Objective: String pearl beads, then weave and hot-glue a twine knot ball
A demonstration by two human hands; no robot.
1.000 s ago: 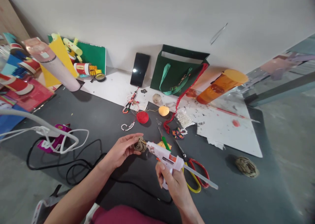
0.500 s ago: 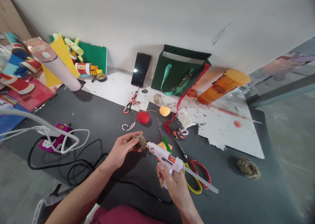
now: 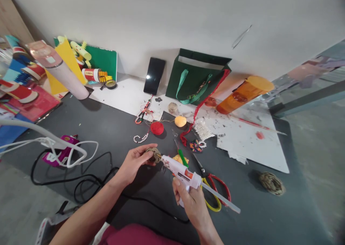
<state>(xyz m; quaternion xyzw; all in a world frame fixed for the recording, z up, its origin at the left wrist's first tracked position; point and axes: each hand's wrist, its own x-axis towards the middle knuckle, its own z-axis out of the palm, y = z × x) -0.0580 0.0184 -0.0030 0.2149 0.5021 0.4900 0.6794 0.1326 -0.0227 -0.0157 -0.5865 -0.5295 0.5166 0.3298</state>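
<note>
- Head view, the only one: little differs from a second ago. Surroundings sit slightly further right in view; both hands keep the same pose.
- Compared with that earlier frame, the rear end of the clear glue stick (image 3: pixel 221 197) hangs a touch lower past the scissors (image 3: pixel 203 170). Against the half-second-old frame, I see almost no change.
- Left hand (image 3: pixel 134 164): fingers nearly closed, pinching a small brownish cord coil (image 3: pixel 154 156) between thumb and fingertips. Coil is held up over the dark table (image 3: pixel 256 216), near the middle of the work area.
- Right hand (image 3: pixel 192 202): wrapped around the handle of a white glue gun (image 3: pixel 176 167), thumb lying along the near side. Whether the trigger is squeezed, I cannot tell.
- Gun's nozzle points left, its tip right at the coil's edge; actual contact is too small to make out.
- Just beyond the gun lie a green-handled tool (image 3: pixel 183 158) and a crumpled yellow piece (image 3: pixel 176 159), partly hidden by it. Red and yellow scissor loops show beside and beneath the glue stick.
- A second coil (image 3: pixel 272 183) rests well apart, toward the table's right side.
- Further back: red oval piece (image 3: pixel 157 128), yellow oval piece (image 3: pixel 180 121), a string of white beads (image 3: pixel 140 141).
</note>
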